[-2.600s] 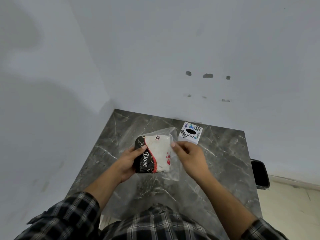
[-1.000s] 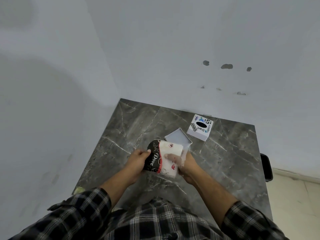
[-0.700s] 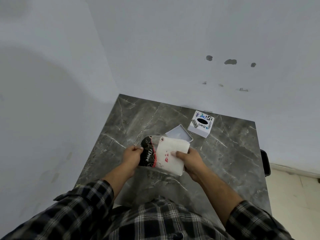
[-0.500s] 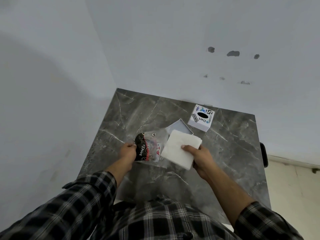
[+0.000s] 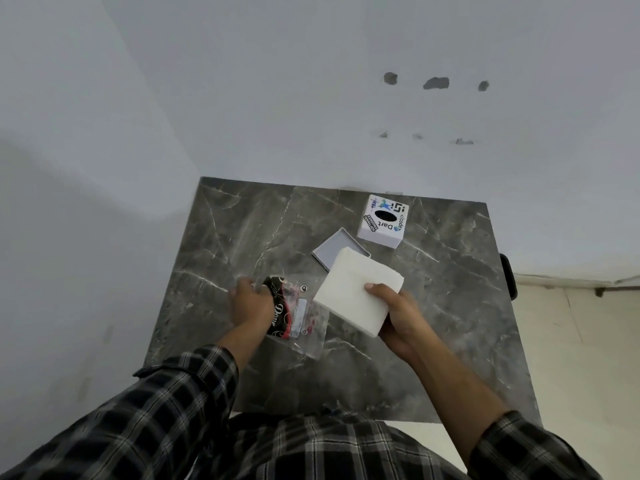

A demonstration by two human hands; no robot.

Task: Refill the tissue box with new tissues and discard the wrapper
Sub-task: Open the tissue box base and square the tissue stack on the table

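My right hand (image 5: 398, 315) holds a thick white stack of tissues (image 5: 353, 292) above the grey marble table (image 5: 450, 306), thumb on top. The emptied clear wrapper (image 5: 301, 313) with a black and red printed end lies flat on the table, and my left hand (image 5: 251, 301) rests on its left end. A white square tissue box cover (image 5: 382, 220) with a black oval slot and stickers stands near the back edge. Its shallow white base tray (image 5: 334, 251) lies just beyond the stack, partly hidden by it.
The table sits in a corner, with white walls at the left and behind. A dark object (image 5: 507, 275) pokes out past the table's right edge, above a pale tiled floor (image 5: 575, 358).
My right hand has pulled the tissue stack out of the wrapper and to the right. My left hand has lowered the emptied wrapper flat onto the table.
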